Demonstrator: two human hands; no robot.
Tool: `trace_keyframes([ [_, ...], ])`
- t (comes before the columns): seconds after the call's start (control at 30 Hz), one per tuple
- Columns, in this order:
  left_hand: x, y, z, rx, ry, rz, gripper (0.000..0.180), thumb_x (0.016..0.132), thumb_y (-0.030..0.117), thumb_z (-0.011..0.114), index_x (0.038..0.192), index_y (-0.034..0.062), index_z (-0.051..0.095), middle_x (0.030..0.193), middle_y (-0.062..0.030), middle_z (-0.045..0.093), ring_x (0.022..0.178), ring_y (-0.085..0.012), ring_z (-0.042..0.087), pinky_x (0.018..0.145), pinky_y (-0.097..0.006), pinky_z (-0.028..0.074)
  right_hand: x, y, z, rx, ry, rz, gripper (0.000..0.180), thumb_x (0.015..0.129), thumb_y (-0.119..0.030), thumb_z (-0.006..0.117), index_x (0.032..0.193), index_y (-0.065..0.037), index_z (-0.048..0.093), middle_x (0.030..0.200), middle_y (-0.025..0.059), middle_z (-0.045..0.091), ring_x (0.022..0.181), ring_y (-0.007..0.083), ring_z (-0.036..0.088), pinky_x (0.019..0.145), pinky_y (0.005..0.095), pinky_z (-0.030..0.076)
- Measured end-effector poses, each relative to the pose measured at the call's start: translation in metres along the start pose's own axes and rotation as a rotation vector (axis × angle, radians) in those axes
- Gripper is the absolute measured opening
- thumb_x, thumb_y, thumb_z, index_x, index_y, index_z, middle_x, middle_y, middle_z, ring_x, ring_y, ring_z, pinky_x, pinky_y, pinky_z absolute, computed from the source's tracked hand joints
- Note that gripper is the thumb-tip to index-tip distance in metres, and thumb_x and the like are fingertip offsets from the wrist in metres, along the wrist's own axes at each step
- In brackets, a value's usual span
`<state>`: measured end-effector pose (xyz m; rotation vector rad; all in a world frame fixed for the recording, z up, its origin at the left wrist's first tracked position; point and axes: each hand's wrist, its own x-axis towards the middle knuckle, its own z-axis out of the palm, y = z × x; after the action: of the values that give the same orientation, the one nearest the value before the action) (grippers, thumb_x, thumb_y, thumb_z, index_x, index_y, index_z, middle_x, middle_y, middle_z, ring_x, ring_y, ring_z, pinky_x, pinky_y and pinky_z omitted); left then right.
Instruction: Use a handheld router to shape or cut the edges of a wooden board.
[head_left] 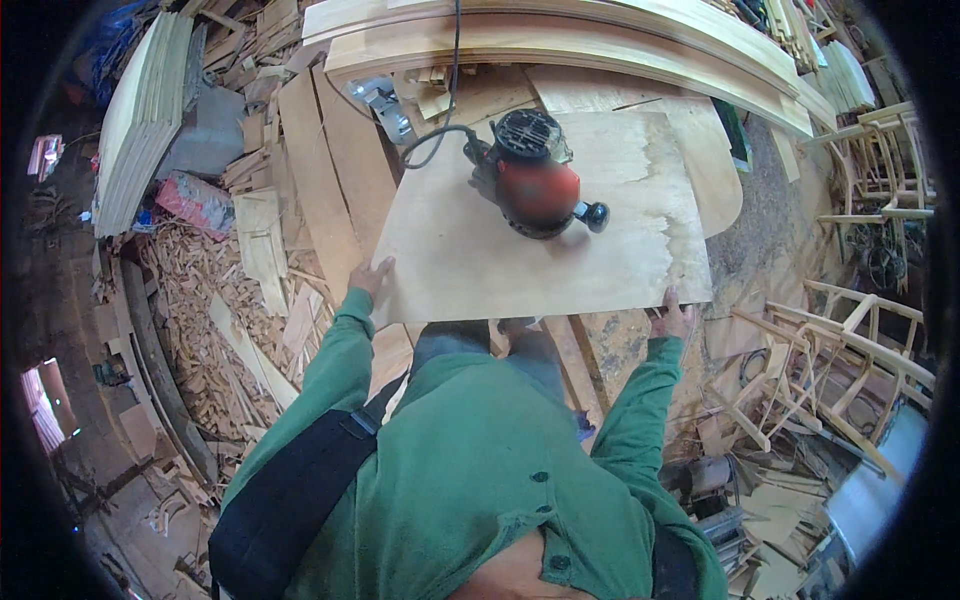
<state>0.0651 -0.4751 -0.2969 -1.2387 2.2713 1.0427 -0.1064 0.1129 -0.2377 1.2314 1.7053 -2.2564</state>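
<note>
A thin pale plywood sheet lies in front of my body, with a rough, flaked strip along its right side. My left hand grips its near left corner. At the near right corner my right hand holds the edge, thumb on top and fingers mostly hidden below. On the middle of the sheet stands a red and black power tool that looks like a router, with a black side knob. Its black cord loops off to the left and runs away from me. Neither hand touches the tool.
Long stacked boards lie across the far side. A metal clamp-like part sits near the cord. Wood offcuts heap at left beside stacked panels. Wooden chair frames stand at right, with more scraps below.
</note>
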Motion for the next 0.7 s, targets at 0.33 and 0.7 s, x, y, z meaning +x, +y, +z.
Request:
trace_keyframes([
  [0.33,-0.004,0.081,-0.087,0.309,-0.058,-0.057,0.082,0.075,0.072,0.063,0.101,-0.0061,0.070,0.092,-0.0222,0.070,0.086,-0.0326,0.068,0.080,-0.040,0.052,-0.050,-0.070,0.046,-0.020,-0.074,-0.148,0.038,0.086,-0.009,0.065,0.123,-0.011,0.056,0.108,0.0066,0.064,0.090,0.0208,0.064,0.063,0.0398,0.056],
  [0.7,0.041,0.131,-0.158,0.611,-0.061,-0.007,0.096,0.069,0.086,0.054,0.101,-0.0035,0.072,0.100,-0.0218,0.070,0.090,-0.0319,0.069,0.082,-0.040,0.051,-0.067,-0.143,0.121,-0.007,-0.227,-0.350,0.033,0.088,-0.010,0.065,0.116,0.002,0.055,0.099,0.0151,0.064,0.084,0.0248,0.066,0.071,0.0422,0.061],
])
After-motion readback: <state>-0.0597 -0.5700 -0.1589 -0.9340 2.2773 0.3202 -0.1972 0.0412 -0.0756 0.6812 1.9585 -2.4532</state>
